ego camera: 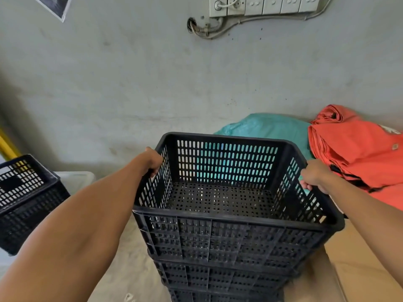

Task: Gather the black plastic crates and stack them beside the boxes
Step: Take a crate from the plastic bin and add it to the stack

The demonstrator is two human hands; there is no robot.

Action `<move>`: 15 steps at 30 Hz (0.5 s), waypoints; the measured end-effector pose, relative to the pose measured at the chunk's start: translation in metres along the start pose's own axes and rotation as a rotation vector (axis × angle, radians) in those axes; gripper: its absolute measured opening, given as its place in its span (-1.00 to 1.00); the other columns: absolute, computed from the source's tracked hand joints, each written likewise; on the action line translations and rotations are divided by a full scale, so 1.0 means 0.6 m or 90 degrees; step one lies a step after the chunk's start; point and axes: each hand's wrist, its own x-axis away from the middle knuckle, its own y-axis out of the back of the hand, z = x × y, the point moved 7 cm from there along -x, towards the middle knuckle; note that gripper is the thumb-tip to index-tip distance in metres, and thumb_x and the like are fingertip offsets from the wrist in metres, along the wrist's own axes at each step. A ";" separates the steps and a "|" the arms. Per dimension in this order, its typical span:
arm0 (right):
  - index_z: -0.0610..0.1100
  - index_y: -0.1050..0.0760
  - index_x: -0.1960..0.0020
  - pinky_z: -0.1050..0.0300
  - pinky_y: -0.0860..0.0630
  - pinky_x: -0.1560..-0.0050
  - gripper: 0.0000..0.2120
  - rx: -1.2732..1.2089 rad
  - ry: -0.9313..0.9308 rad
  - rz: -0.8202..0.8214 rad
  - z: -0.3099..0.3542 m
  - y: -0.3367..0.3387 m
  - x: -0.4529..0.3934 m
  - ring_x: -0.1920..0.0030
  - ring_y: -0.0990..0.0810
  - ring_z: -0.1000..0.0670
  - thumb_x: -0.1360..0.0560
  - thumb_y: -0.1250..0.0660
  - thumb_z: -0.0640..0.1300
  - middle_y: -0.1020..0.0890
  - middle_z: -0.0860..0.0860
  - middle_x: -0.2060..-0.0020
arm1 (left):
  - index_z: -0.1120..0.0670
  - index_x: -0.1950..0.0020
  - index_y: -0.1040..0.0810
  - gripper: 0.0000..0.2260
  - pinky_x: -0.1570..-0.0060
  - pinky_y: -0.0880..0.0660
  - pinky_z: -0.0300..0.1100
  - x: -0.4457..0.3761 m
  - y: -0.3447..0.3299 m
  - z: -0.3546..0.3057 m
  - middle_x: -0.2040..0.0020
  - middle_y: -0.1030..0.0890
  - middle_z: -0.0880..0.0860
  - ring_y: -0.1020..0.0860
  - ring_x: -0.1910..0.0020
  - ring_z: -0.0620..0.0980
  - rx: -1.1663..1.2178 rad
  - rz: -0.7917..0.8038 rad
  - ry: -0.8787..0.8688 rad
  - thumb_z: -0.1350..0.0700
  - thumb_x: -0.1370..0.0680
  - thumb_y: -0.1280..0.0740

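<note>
A black plastic crate with slotted walls sits on top of a stack of like crates in the middle of the view. My left hand grips its left rim, fingers curled over the edge. On the right rim my right hand holds on the same way. The crate is empty inside. Brown cardboard boxes lie right beside the stack at the lower right. More black crates stand stacked at the left edge.
A grey wall rises close behind the stack, with switches and cables near the top. A teal sack and a folded orange cloth lie at the right. A white lidded bin and a yellow pole stand left.
</note>
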 end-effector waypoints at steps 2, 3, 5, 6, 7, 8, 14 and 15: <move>-0.65 -0.45 -0.11 -0.02 -0.36 0.32 -0.73 -0.007 -0.002 0.010 -0.005 0.002 0.002 0.32 -0.47 -0.22 -0.55 -0.11 -0.46 -0.60 -0.45 0.27 | 0.38 -0.47 -0.07 -0.57 0.53 -0.38 -0.10 0.009 -0.004 0.006 0.30 -0.44 0.24 -0.36 0.50 0.04 0.026 0.014 0.008 0.39 -0.60 -0.02; -0.63 -0.42 -0.18 -0.01 -0.35 0.34 -0.71 -0.011 -0.001 0.011 -0.007 0.004 0.005 0.33 -0.46 -0.21 -0.56 -0.10 -0.46 -0.58 -0.38 0.31 | 0.39 -0.48 -0.08 -0.57 0.57 -0.37 -0.13 0.014 -0.006 0.009 0.32 -0.43 0.21 -0.36 0.50 0.03 0.036 0.014 0.009 0.38 -0.60 -0.02; -0.55 -0.38 -0.28 0.01 -0.33 0.39 -0.68 -0.037 0.003 0.004 -0.012 0.003 0.009 0.37 -0.43 -0.18 -0.58 -0.08 -0.44 -0.54 -0.31 0.31 | 0.38 -0.45 -0.14 -0.59 0.54 -0.39 -0.13 0.025 -0.012 0.013 0.23 -0.49 0.28 -0.41 0.45 0.05 0.030 -0.008 -0.010 0.39 -0.59 -0.06; -0.50 -0.38 -0.29 0.03 -0.32 0.41 -0.69 -0.061 0.005 -0.007 -0.015 0.003 0.011 0.39 -0.42 -0.17 -0.58 -0.08 -0.43 -0.53 -0.29 0.30 | 0.37 -0.41 -0.19 -0.62 0.48 -0.40 -0.10 0.030 -0.012 0.014 0.11 -0.52 0.33 -0.47 0.36 0.10 0.012 -0.033 -0.026 0.37 -0.59 -0.09; -0.45 -0.39 -0.27 0.05 -0.32 0.42 -0.70 -0.081 0.007 -0.023 -0.018 0.002 0.011 0.40 -0.42 -0.16 -0.58 -0.08 -0.42 -0.52 -0.30 0.27 | 0.35 -0.37 -0.24 -0.66 0.39 -0.42 -0.06 0.035 -0.009 0.015 0.00 -0.53 0.36 -0.53 0.24 0.17 -0.019 -0.065 -0.043 0.35 -0.59 -0.11; -0.44 -0.41 -0.23 0.05 -0.34 0.40 -0.71 -0.091 0.010 -0.040 -0.020 0.003 0.010 0.38 -0.43 -0.16 -0.56 -0.09 -0.43 -0.53 -0.32 0.25 | 0.33 -0.34 -0.28 -0.69 0.32 -0.43 -0.02 0.038 -0.005 0.014 -0.06 -0.53 0.35 -0.55 0.12 0.23 -0.047 -0.091 -0.056 0.31 -0.59 -0.12; -0.44 -0.50 -0.12 0.03 -0.33 0.36 -0.69 -0.112 0.012 -0.089 -0.027 0.004 -0.008 0.35 -0.45 -0.16 -0.47 -0.09 -0.41 -0.54 -0.30 0.31 | 0.32 -0.29 -0.33 -0.71 0.29 -0.46 0.01 0.028 -0.002 0.010 -0.10 -0.54 0.36 -0.46 0.22 0.14 -0.087 -0.098 -0.052 0.30 -0.58 -0.14; -0.43 -0.51 -0.11 0.02 -0.33 0.34 -0.69 -0.114 0.012 -0.094 -0.028 0.004 -0.012 0.35 -0.45 -0.16 -0.47 -0.09 -0.40 -0.52 -0.28 0.32 | 0.31 -0.28 -0.33 -0.72 0.26 -0.48 0.02 0.025 -0.001 0.009 -0.11 -0.54 0.36 -0.47 0.20 0.16 -0.087 -0.099 -0.051 0.29 -0.58 -0.15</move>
